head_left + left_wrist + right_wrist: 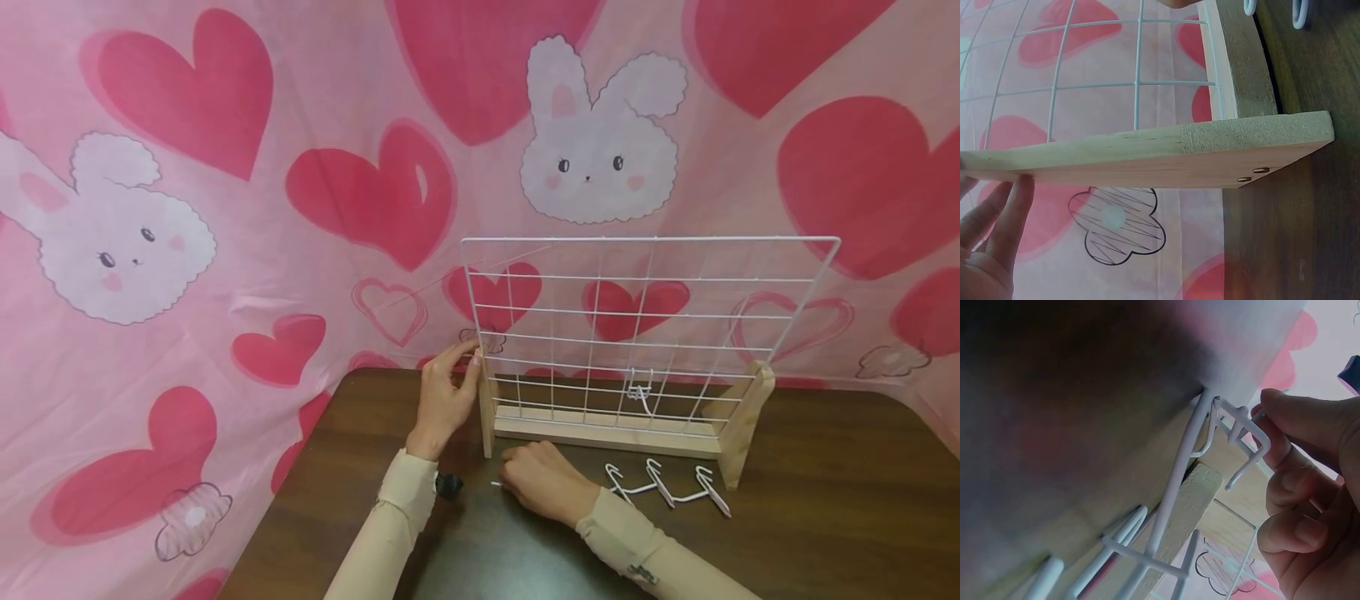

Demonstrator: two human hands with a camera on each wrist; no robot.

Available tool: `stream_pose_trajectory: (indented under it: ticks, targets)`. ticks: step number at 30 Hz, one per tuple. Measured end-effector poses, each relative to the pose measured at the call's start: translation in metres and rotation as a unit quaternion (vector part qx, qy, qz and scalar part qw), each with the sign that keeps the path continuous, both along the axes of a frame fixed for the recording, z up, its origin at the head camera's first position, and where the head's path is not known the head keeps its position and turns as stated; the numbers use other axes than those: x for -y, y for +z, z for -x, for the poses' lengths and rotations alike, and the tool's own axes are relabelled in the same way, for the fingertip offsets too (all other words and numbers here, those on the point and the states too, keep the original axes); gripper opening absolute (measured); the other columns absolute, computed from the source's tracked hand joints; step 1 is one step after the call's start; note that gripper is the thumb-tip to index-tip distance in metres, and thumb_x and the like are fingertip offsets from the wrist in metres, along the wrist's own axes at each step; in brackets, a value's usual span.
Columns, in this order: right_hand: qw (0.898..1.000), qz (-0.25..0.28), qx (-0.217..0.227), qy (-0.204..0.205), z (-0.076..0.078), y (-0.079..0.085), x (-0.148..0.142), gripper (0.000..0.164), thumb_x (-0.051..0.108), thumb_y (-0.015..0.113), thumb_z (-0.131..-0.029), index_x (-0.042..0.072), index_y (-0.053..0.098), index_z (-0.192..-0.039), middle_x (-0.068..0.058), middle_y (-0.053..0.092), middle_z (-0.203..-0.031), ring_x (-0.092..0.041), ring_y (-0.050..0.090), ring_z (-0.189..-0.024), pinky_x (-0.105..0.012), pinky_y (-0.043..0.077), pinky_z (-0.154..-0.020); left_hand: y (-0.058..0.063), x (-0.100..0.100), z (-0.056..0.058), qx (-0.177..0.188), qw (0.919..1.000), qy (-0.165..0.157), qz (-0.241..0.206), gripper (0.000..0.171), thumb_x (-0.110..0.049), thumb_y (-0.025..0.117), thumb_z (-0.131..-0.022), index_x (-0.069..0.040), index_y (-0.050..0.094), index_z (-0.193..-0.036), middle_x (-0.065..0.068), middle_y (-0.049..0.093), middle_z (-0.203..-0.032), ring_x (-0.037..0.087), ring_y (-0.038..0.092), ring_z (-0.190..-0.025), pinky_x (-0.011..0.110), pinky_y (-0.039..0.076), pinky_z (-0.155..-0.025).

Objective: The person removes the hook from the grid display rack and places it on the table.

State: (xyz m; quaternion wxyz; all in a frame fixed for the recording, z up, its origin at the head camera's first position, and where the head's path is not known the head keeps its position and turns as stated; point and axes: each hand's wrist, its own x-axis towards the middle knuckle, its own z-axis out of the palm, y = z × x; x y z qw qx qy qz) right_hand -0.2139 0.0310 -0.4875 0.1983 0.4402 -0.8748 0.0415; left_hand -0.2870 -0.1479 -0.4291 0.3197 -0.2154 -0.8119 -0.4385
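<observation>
A white wire grid (652, 239) stands upright in a pale wooden stand (600, 436). My left hand (442, 404) is at the stand's left side panel (1147, 162), its fairly straight fingers touching the panel's outer face near the top. In front of the stand, low over the table, my right hand (551, 479) pinches a white wire hook (1263, 440) between thumb and index finger. In the head view the hand covers most of that hook. Another white hook (639, 390) hangs on the lower part of the grid.
Several white hooks (660, 483) lie on the dark wooden table (847, 475), right of my right hand. Behind the table hangs a pink cloth (330, 208) with hearts and rabbits. A small black object (450, 486) is beside my left sleeve.
</observation>
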Motion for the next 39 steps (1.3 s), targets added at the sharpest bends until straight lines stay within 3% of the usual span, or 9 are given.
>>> stream_pose_trajectory:
  ticks: [12,20,30,39]
  targets:
    - [1.0,-0.006,0.003,0.007,0.003,-0.004,0.002,0.023,0.02,0.071,-0.079,0.024,0.063,-0.058,0.01,0.057,-0.062,-0.012,0.056,-0.05,-0.027,0.03,-0.04,-0.001,0.0,0.0,0.003,1.0,-0.006,-0.005,0.025,-0.022,0.058,-0.095,-0.013,0.07,-0.115,0.004,0.073,-0.098,0.013,0.072,-0.081,0.021,0.058,-0.065]
    - [1.0,-0.001,0.007,0.011,0.003,-0.002,-0.001,0.019,0.028,0.073,-0.079,0.025,0.063,-0.063,0.011,0.057,-0.065,-0.009,0.057,-0.052,-0.025,0.033,-0.042,-0.001,0.0,0.0,0.01,0.9999,-0.007,-0.011,0.026,-0.022,0.059,-0.095,-0.007,0.069,-0.115,0.005,0.073,-0.098,0.015,0.072,-0.081,0.019,0.058,-0.062]
    - [0.999,0.026,-0.001,0.02,0.002,0.005,-0.004,0.013,0.031,0.076,-0.078,0.025,0.066,-0.071,0.012,0.055,-0.069,-0.006,0.057,-0.055,-0.025,0.039,-0.046,-0.002,0.0,0.001,0.013,0.9998,-0.009,-0.01,0.026,-0.02,0.059,-0.095,-0.008,0.069,-0.115,0.007,0.074,-0.099,0.017,0.072,-0.082,0.029,0.06,-0.062]
    - [0.998,0.064,-0.001,0.025,-0.002,0.01,-0.016,0.013,0.031,0.076,-0.078,0.027,0.065,-0.073,0.014,0.054,-0.071,-0.004,0.055,-0.057,-0.025,0.041,-0.048,-0.002,0.002,0.002,0.01,0.9999,-0.009,-0.008,0.025,-0.019,0.059,-0.095,-0.009,0.069,-0.115,0.006,0.074,-0.098,0.016,0.072,-0.081,0.019,0.057,-0.062]
